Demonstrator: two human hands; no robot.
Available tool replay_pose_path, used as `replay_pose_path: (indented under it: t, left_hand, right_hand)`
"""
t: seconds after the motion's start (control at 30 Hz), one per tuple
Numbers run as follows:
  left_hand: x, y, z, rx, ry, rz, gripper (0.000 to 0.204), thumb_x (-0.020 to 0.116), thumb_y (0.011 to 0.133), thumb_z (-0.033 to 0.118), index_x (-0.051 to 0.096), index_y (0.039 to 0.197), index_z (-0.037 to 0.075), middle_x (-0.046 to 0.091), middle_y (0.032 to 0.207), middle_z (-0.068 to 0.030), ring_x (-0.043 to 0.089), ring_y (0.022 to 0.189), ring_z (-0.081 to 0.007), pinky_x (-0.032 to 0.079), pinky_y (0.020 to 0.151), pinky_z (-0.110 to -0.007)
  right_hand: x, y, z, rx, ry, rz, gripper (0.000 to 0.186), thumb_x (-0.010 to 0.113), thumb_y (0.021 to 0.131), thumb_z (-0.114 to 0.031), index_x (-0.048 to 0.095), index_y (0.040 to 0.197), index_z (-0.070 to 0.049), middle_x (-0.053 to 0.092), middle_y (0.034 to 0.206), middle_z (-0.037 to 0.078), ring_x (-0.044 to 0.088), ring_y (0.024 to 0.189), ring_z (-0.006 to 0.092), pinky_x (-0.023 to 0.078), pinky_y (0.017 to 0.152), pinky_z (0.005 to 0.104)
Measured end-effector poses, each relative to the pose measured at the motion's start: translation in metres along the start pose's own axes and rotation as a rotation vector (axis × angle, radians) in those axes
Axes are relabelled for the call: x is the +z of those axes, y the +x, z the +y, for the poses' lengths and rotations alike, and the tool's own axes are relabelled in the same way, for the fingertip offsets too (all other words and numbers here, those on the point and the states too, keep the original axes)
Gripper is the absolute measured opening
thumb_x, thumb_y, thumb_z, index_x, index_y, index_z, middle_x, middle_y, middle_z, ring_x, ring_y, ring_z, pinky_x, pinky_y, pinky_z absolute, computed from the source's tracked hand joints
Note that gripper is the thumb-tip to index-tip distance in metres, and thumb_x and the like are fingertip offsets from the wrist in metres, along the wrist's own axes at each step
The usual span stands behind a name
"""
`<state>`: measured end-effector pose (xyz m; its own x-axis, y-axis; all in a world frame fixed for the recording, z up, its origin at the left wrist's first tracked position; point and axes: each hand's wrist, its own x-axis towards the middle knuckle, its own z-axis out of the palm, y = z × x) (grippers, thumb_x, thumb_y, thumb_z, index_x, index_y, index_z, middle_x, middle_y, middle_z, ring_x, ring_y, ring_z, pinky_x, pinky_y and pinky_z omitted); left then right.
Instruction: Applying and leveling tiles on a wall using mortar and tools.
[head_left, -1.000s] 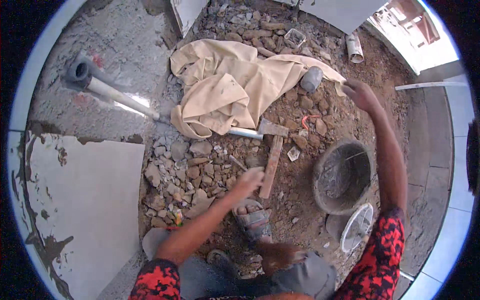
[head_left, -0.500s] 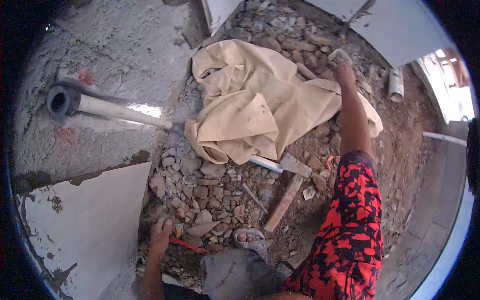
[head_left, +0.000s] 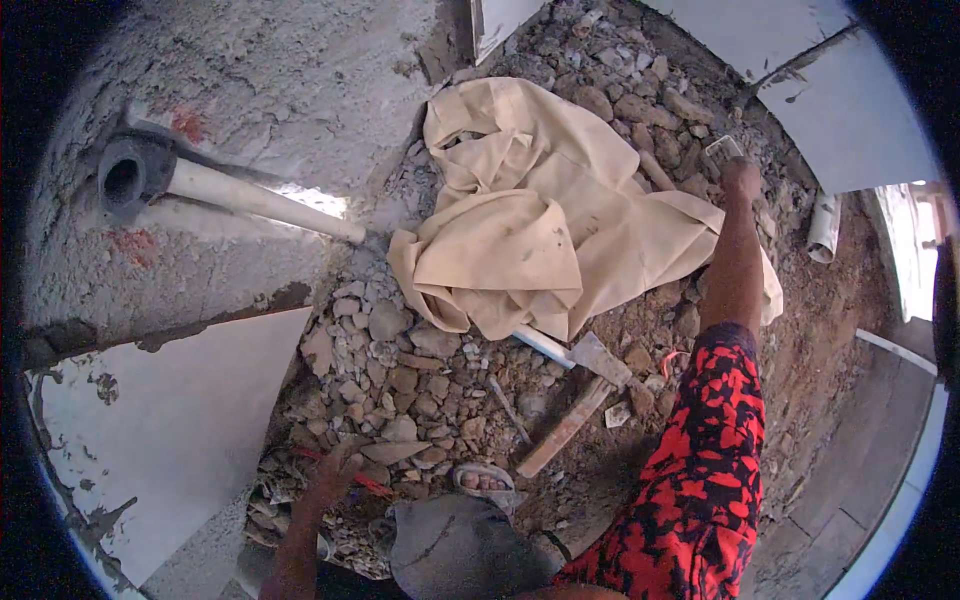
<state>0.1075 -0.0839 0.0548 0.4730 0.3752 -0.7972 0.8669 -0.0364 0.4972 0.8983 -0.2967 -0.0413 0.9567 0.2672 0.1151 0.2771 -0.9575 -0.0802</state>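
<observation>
Right hand (head_left: 741, 180) now at clear container (head_left: 722, 149) instead of cloth end (head_left: 771, 290), left hand (head_left: 331, 476) now beside red strip (head_left: 373, 486) instead of wooden handle (head_left: 566, 427)

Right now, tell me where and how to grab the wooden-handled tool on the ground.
Likely best by the wooden handle, from the near side: it is straight and slim, its free end lies near the sandalled foot, and the grey head lies farther away.

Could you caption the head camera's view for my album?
Right hand at a small clear container near a crumpled beige cloth, left hand low over the rubble.
</observation>
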Motion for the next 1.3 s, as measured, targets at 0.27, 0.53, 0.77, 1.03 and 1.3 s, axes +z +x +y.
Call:
replay_pose_path:
  t: [0.27, 0.53, 0.77, 1.03, 1.3]
  left_hand:
    - [0.007, 0.022, 0.018, -0.137, 0.256, -0.033, 0.068, 0.040, 0.082, 0.054, 0.039, 0.122, 0.000, 0.044, 0.120, -0.0216, 0.041, 0.113, -0.0357, 0.032, 0.095, -0.040]
    - [-0.003, 0.006, 0.067, 0.193, 0.176, 0.157, 0.038, 0.045, 0.085, 0.027, 0.048, 0.113, 0.001, 0.055, 0.105, -0.0180, 0.054, 0.096, -0.0287, 0.039, 0.085, -0.035]
    - [0.016, 0.025, 0.150, 0.832, 0.132, 0.442, 0.038, 0.048, 0.084, 0.025, 0.046, 0.113, 0.000, 0.055, 0.100, -0.0211, 0.055, 0.093, -0.0311, 0.043, 0.079, -0.038]
    - [-0.006, -0.017, 0.104, 0.523, 0.076, 0.200, 0.049, 0.039, 0.087, 0.039, 0.038, 0.118, 0.000, 0.051, 0.107, -0.0227, 0.049, 0.101, -0.0335, 0.037, 0.086, -0.041]
    - [0.002, 0.013, -0.027, 0.410, -0.216, -0.175, 0.039, 0.044, 0.087, 0.028, 0.041, 0.111, -0.002, 0.051, 0.100, -0.0134, 0.053, 0.092, -0.0229, 0.046, 0.074, -0.036]
  right_hand:
    - [-0.019, 0.005, 0.029, 0.280, -0.037, 0.151, 0.032, 0.050, 0.074, -0.032, 0.065, 0.086, -0.005, 0.061, 0.091, 0.017, 0.059, 0.088, 0.0318, 0.046, 0.076, 0.0388]
    - [-0.146, -0.120, -0.069, -0.416, 0.391, -0.024, 0.028, 0.051, 0.081, -0.022, 0.058, 0.104, -0.009, 0.060, 0.096, 0.014, 0.058, 0.084, 0.0279, 0.045, 0.074, 0.0348]
    - [-0.196, -0.323, -0.250, -1.406, 0.529, -0.702, 0.020, 0.052, 0.080, -0.021, 0.057, 0.087, -0.002, 0.058, 0.078, 0.014, 0.055, 0.072, 0.0279, 0.042, 0.064, 0.0341]
    - [-0.195, -0.438, -0.290, -1.573, 0.518, -0.665, 0.032, 0.055, 0.079, -0.020, 0.054, 0.109, -0.009, 0.056, 0.102, 0.014, 0.054, 0.089, 0.0314, 0.041, 0.080, 0.0387]
    - [-0.207, -0.518, -0.289, -0.987, 0.635, -0.691, 0.037, 0.052, 0.081, -0.030, 0.051, 0.100, 0.002, 0.054, 0.085, 0.023, 0.050, 0.088, 0.0399, 0.040, 0.076, 0.0443]
